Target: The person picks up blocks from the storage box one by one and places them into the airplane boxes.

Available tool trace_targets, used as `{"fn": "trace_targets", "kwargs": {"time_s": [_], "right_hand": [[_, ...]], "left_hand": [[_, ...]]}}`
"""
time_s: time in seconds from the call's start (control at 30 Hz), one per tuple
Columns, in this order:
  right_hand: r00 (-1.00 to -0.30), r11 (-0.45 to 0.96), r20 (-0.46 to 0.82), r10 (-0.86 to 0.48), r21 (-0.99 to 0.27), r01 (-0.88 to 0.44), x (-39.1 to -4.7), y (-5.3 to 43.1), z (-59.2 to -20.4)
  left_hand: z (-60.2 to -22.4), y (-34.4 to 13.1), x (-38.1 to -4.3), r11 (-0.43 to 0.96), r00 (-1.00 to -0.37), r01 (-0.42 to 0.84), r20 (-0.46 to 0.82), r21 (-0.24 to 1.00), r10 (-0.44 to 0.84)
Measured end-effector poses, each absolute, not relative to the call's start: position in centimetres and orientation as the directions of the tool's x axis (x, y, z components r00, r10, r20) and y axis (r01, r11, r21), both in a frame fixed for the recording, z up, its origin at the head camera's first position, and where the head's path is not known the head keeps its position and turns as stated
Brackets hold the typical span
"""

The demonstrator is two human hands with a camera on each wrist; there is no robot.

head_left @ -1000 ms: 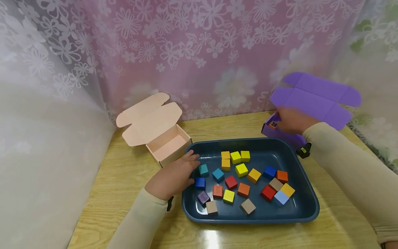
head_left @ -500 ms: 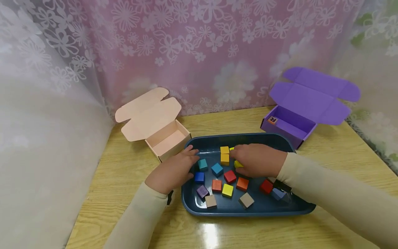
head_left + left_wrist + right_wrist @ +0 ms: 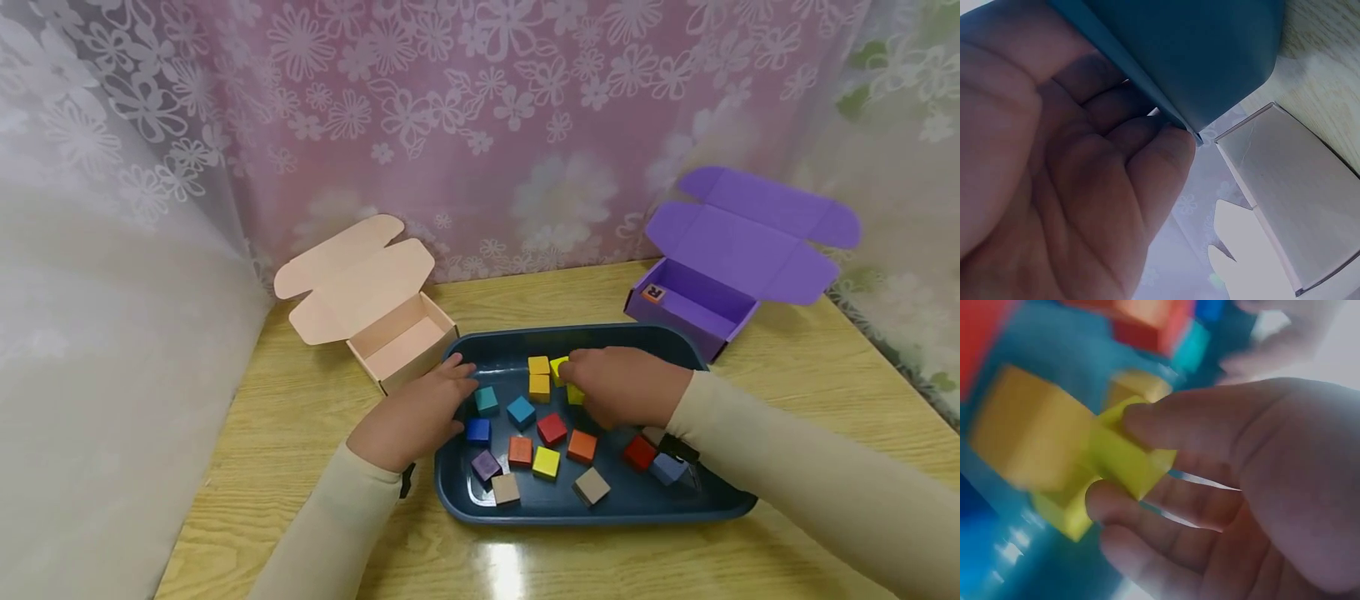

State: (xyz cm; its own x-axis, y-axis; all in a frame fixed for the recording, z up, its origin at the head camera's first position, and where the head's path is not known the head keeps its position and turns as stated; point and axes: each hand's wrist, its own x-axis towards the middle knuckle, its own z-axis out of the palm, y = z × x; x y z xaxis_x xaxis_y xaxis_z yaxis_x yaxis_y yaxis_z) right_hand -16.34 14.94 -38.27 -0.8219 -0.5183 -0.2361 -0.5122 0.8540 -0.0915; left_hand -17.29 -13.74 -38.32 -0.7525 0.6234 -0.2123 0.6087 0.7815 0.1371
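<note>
In the tray (image 3: 600,521), right hand (image 3: 630,385) nearer the yellow block (image 3: 1124,459).
Its thumb and fingers pinch it; left hand (image 3: 408,425) rests loosely over the tray's side.

Left of centre in your right wrist view is a yellow cube (image 3: 1119,456). In the head view, your tray (image 3: 637,502) is dark blue; down its left end you see a teal cube (image 3: 486,402), a blue cube (image 3: 478,432), a purple cube (image 3: 486,466) and a tan cube (image 3: 506,490). At upper right you have a purple box (image 3: 678,321), its block (image 3: 654,293) orange with a black R; left of centre, a peach box (image 3: 397,340). Your sleeves (image 3: 330,517) are cream. Yellowish grain marks the table (image 3: 262,433); white flowers pattern the pink curtain (image 3: 480,183) across the top.
</note>
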Motion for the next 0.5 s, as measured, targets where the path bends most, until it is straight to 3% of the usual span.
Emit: {"fn": "trace_targets", "kwargs": {"time_s": [0.27,0.5], "right_hand": [[-0.919,0.909,0.005,-0.394,-0.147,-0.390,-19.5,20.1,-33.9],[-0.981,0.966,-0.028,-0.190,-0.187,-0.181,-24.5,26.6,-34.4]], "left_hand": [[-38.4,-13.7,-17.2,0.784,-0.756,0.605,-0.207,0.138,0.621],[-38.4,-14.0,-17.1,0.777,-0.753,0.616,-0.196,0.125,0.628]]}}
